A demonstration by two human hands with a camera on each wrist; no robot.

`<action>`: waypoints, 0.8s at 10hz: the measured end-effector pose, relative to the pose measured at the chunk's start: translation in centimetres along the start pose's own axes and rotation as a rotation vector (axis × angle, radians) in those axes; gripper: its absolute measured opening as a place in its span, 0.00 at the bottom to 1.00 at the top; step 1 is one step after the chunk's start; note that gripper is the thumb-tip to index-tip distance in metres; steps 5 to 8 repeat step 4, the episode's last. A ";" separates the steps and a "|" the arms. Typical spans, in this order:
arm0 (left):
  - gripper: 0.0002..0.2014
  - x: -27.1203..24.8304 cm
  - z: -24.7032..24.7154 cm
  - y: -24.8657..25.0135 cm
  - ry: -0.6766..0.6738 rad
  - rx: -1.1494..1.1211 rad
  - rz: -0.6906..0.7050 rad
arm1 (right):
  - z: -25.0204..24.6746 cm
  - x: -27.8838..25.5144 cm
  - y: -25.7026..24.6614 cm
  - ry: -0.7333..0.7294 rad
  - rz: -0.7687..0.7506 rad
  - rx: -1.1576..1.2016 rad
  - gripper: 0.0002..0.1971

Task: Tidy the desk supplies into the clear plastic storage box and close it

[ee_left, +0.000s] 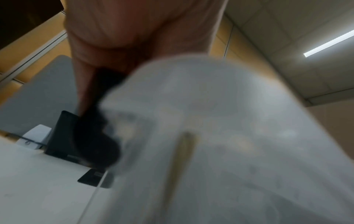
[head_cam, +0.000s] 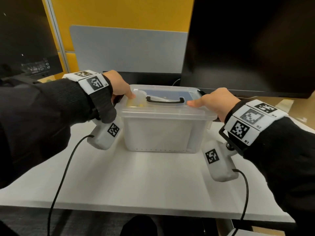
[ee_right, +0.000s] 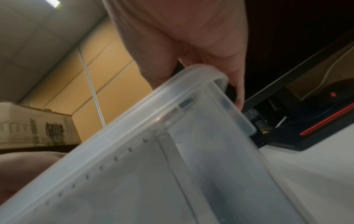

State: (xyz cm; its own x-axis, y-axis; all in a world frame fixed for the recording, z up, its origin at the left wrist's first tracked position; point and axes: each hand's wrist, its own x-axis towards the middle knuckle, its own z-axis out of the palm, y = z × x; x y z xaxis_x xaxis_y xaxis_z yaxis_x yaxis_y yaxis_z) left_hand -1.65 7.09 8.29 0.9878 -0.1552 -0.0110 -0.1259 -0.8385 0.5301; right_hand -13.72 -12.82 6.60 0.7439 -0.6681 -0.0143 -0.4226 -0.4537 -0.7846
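The clear plastic storage box stands mid-desk with its lid on and a black carry handle on top. Yellow and blue items show dimly through the lid. My left hand grips the lid's left end, thumb on top, fingers curled down over the black left latch. My right hand grips the right end the same way, its fingertips on the black right latch. The box wall fills the right wrist view, and the left wrist view shows the box blurred.
The box sits on a white desk. A large dark monitor stands close behind at the right, another screen at the left. A grey panel on a yellow partition is behind. Camera cables hang from both wrists.
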 end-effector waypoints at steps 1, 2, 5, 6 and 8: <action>0.24 -0.3 0.1 0.8 0.038 0.172 0.039 | 0.1 0.1 -0.2 0.018 -0.009 -0.047 0.40; 0.23 -0.5 0.2 0.7 0.026 0.235 0.070 | 0.2 0.1 0.4 -0.009 -0.023 -0.002 0.39; 0.20 -0.5 -1.0 -0.2 -0.143 -0.037 0.050 | 0.4 -0.2 2.3 -0.026 -0.144 0.009 0.35; 0.20 -0.5 -1.0 -0.2 -0.143 -0.037 0.050 | 0.4 -0.2 2.3 -0.026 -0.144 0.009 0.35; 0.20 -0.5 -1.0 -0.2 -0.143 -0.037 0.050 | 0.4 -0.2 2.3 -0.026 -0.144 0.009 0.35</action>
